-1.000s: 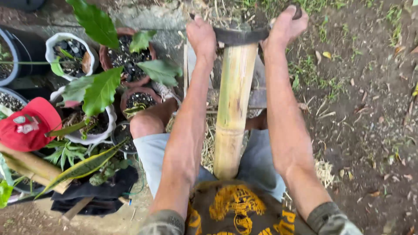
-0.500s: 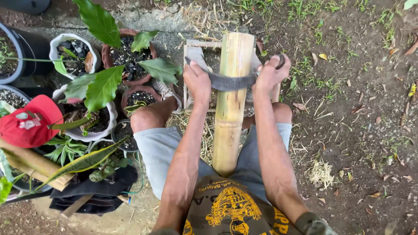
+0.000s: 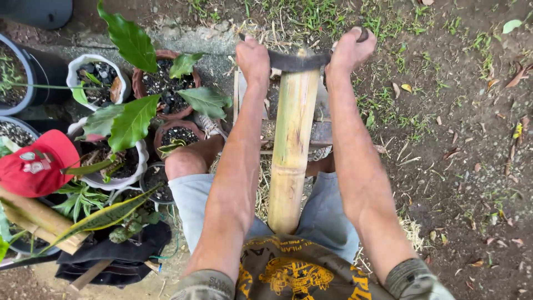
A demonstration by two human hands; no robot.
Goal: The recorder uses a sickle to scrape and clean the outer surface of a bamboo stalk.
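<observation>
Where hands [image 3: 252, 58] grip: curved blade [image 3: 300, 61]

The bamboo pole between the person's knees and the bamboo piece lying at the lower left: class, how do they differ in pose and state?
1. The bamboo pole runs lengthwise away from the person; the bamboo piece lies slantwise beside the pots.
2. The pole has a curved blade across its far end, gripped by the left hand and right hand; nothing touches the piece.
3. The pole shows green streaks; the piece looks plain tan.

Both are thick, round stems.
</observation>
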